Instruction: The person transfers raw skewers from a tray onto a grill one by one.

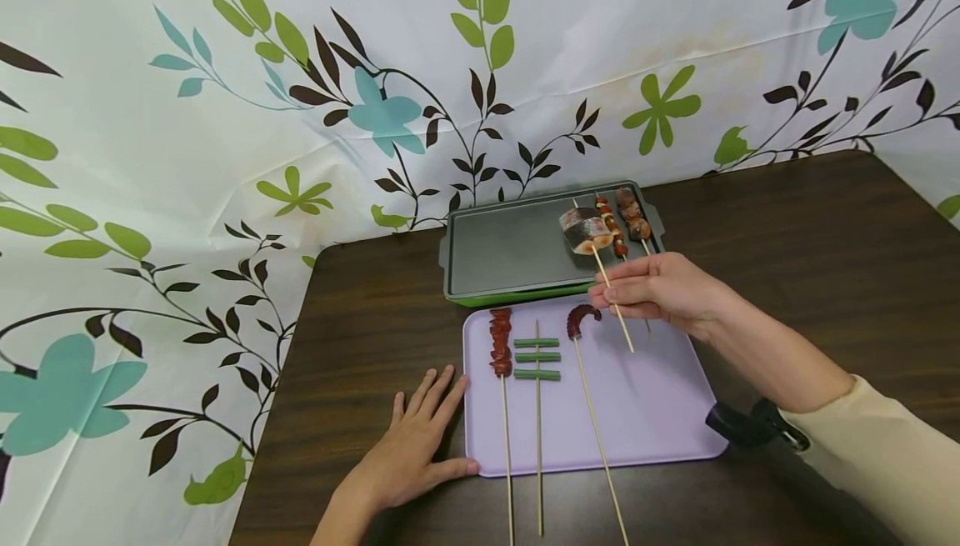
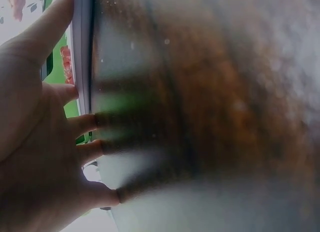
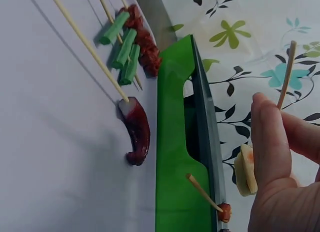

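My right hand (image 1: 648, 286) pinches the wooden stick of a fish skewer (image 1: 585, 229) between thumb and fingertips. Its thick chunks, silvery-dark skinned with pale flesh, overlap the right part of the grey griddle plate (image 1: 510, 246) in the head view. In the right wrist view the stick (image 3: 289, 66) juts out past my fingers. Fingers spread, my left hand (image 1: 420, 438) rests on the dark table, fingertips and thumb at the left edge of the lilac tray (image 1: 660, 413). On that tray lie a red meat skewer (image 1: 500, 342), a green bean skewer (image 1: 537, 357) and a tentacle skewer (image 1: 576, 323).
Two loaded skewers, one with small reddish pieces (image 1: 611, 225) and one with browned chunks (image 1: 632, 214), lie at the griddle's right end. The griddle has a green base (image 3: 172, 117) beside the tray. A patterned cloth (image 1: 450, 112) hangs behind the wooden table (image 1: 375, 321).
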Available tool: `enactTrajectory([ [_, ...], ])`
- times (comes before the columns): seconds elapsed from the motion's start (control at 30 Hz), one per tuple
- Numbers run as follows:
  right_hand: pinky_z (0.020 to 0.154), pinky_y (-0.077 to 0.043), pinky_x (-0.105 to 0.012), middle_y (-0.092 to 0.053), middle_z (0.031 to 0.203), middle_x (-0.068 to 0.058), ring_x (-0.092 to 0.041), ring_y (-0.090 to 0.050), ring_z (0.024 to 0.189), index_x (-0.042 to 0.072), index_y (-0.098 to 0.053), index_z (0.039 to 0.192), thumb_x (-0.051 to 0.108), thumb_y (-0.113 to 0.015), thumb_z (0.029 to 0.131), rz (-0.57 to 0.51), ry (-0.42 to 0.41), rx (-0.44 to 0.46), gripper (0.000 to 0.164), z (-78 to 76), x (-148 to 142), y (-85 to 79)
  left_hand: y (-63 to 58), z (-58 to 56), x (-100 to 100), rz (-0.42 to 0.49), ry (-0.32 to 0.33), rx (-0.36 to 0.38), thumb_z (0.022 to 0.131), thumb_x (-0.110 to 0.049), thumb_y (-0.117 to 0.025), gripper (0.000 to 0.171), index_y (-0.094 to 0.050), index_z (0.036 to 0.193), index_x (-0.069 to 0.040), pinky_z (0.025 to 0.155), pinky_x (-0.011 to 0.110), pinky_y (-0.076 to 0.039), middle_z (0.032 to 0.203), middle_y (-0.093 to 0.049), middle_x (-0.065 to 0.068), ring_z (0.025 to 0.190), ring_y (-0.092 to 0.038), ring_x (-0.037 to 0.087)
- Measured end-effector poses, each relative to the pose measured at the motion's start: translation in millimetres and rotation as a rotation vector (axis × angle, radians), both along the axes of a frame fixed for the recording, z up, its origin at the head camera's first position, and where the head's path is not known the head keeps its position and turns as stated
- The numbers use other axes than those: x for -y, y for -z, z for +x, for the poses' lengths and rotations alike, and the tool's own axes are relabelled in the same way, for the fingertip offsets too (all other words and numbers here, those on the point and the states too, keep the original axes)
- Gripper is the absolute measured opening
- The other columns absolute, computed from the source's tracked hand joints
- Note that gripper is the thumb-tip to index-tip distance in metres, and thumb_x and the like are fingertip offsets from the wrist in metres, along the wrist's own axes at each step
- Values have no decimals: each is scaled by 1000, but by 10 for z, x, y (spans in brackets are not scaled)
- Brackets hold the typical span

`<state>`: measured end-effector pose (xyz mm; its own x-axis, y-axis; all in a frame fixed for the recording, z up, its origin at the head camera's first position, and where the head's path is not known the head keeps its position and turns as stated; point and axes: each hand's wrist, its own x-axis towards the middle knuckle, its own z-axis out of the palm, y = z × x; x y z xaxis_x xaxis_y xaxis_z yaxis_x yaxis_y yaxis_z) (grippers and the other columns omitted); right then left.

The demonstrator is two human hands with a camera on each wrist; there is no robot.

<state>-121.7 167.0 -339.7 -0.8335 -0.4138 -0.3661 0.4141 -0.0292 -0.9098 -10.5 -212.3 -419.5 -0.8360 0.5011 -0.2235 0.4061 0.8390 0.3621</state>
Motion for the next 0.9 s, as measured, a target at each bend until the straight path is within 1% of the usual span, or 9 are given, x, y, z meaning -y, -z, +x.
enactTrajectory([
  [0.13,80,-53,-26,-73,98,-8,-16,-70,93,-19,-37,134,1,-61,91,-20,3,26,53,-110,45,13,-1,2,-5,8,3,-3,81,-70,-54,98,-7,155,-26,103,73,-8,161,-4,4,147,-2,31],
  [0.27,80,-53,-25,-73,99,-8,-15,-70,92,-19,-36,135,0,-59,93,-31,4,55,52,-167,69,30,-8,6,-6,14,3,-5,81,-70,-55,98,-7,155,-26,103,73,-8,161,-4,5,147,-2,31],
  [0.73,77,-53,-24,-73,97,-8,-15,-70,90,-17,-36,136,-1,-57,94,-28,29,91,50,-242,71,83,-27,5,-4,17,-6,2,81,-69,-55,98,-8,155,-27,103,73,-7,161,-4,5,147,-2,32],
  [0.9,79,-53,-25,-73,98,-9,-14,-70,91,-16,-37,137,1,-57,94,-12,24,100,50,-250,58,84,-19,5,0,21,-6,-4,81,-69,-55,97,-9,155,-26,103,73,-7,161,-4,5,147,-2,32],
])
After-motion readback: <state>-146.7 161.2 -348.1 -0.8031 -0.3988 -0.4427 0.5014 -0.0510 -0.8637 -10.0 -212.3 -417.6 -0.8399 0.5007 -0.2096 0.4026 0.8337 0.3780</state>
